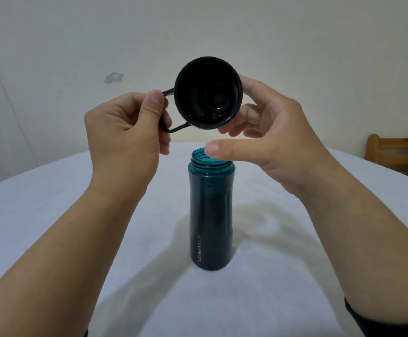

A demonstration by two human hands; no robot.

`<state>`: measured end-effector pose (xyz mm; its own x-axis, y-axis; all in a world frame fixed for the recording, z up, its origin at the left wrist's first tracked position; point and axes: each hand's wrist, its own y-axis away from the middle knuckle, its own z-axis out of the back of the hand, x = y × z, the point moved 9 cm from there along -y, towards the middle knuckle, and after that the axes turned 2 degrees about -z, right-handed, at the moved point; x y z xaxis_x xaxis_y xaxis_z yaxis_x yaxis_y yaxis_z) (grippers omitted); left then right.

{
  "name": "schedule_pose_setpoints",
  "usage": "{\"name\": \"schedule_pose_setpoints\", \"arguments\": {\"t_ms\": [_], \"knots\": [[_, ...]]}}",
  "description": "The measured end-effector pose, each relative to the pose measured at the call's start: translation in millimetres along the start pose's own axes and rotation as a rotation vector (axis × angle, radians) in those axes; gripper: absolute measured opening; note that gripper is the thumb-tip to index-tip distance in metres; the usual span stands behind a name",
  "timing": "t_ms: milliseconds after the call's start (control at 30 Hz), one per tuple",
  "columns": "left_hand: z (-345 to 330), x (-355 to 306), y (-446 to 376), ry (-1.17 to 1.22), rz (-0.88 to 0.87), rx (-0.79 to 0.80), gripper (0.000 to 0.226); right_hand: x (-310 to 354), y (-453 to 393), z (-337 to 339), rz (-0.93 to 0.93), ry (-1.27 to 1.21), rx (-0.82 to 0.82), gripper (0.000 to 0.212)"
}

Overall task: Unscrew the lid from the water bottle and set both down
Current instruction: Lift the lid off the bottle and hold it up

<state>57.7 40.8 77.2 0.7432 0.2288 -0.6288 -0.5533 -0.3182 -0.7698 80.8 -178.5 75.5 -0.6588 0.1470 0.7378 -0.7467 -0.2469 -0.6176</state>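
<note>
My left hand [125, 125] pinches the lid's carry loop [165, 122] between thumb and fingers, and my right hand [266, 132] holds the far rim of the black lid [208, 93] with its fingertips, thumb stretched out loose below. The lid hangs in the air, its hollow underside facing me. Under it the teal water bottle [210, 215] stands upright and open, untouched, mid-counter [52, 203] on white cloth. A wooden chair [397, 149] shows past the counter's far right edge.
</note>
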Motion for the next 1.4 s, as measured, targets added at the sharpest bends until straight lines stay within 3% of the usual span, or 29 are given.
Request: {"name": "schedule_pose_setpoints", "arguments": {"t_ms": [133, 333, 467, 733, 1033, 1167, 1267, 1400], "knots": [[-4.7, 7.3, 1.2, 0.068, 0.101, 0.027, 0.036, -1.5, -1.2, 6.3, 0.049, -0.036, -0.031, 0.105], [-10.5, 18.8, 4.0, 0.139, 0.227, 0.059, 0.035, 2.2, -1.6, 4.7, 0.088, -0.056, -0.047, 0.074], [-12.6, 28.0, 5.7, 0.217, 0.332, 0.07, 0.029, 0.2, -1.1, 4.6, 0.075, -0.08, -0.048, 0.064], [-14.7, 24.3, 7.2, 0.273, 0.322, 0.075, 0.02, -3.7, -1.3, 2.9, 0.049, -0.158, -0.054, 0.041], [-23.6, 17.6, 8.0, 0.351, 0.269, 0.187, 0.009, -2.6, -1.5, 5.0, -0.012, -0.288, -0.106, 0.026], [-24.0, 18.1, 8.9, 0.356, 0.26, 0.204, 0.012, -4.8, -0.9, 5.0, -0.058, -0.288, -0.128, 0.018], [-23.6, 18.0, 10.0, 0.358, 0.264, 0.196, 0.028, -4.2, -0.2, 5.2, -0.073, -0.282, -0.132, 0.018], [-24.7, 20.9, 11.9, 0.335, 0.289, 0.183, 0.026, -5.6, -0.5, 5.4, -0.081, -0.276, -0.131, 0.017]]}}
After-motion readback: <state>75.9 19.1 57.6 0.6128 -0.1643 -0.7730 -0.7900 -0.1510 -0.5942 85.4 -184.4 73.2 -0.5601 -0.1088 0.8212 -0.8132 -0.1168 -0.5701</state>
